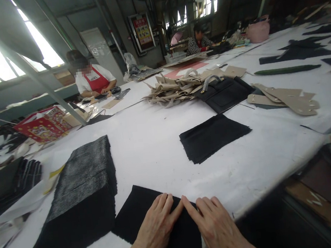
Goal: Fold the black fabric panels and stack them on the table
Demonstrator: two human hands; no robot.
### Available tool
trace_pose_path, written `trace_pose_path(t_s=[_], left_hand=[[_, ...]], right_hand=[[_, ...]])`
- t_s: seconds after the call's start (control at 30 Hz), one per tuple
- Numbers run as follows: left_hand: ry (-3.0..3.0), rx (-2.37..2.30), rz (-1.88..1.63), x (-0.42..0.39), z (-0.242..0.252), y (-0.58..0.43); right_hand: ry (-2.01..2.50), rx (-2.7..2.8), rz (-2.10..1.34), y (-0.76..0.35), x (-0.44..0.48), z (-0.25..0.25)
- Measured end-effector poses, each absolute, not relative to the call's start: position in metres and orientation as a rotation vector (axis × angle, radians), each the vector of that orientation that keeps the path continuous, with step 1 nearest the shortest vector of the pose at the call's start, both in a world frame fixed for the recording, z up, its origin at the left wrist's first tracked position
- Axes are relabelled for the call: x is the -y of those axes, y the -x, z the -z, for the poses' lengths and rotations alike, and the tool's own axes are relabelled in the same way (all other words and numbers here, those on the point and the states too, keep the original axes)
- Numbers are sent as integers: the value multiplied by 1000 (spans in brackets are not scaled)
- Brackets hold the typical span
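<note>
A black fabric piece [133, 211] lies flat at the table's near edge, partly covered by both hands. My left hand [157, 221] is closed on its far edge, thumb and fingers pressed together there. Close beside it, my right hand [211, 219] grips the same edge near the right corner, its fingers curled and the index finger stretched towards the left thumb. The fingertips of the two hands nearly meet. To the left is a stack of larger black fabric pieces [84, 198], its top partly folded to a greyish side. Another pile of black pieces [215, 136] rests farther ahead.
Beyond are a black bag [225, 92], beige pieces [176, 88] and beige straps [285, 97]. A dark green cucumber-like object [287, 70] lies to the right. Dark stacks [6, 183] and a red bag [43, 125] stand left. Two people work across the table [144, 150].
</note>
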State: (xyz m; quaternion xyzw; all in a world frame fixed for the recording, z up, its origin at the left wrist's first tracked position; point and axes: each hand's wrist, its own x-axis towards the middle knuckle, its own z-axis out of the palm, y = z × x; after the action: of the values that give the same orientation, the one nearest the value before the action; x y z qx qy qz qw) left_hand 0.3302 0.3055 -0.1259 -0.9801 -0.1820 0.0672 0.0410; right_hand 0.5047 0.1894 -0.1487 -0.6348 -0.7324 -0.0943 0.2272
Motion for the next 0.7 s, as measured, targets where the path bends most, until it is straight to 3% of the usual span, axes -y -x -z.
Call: trace_pose_path(t_s=[0.7], left_hand=[[2932, 531, -193, -303, 135, -325]], right_hand=[[1848, 1957, 389, -500, -188, 155]])
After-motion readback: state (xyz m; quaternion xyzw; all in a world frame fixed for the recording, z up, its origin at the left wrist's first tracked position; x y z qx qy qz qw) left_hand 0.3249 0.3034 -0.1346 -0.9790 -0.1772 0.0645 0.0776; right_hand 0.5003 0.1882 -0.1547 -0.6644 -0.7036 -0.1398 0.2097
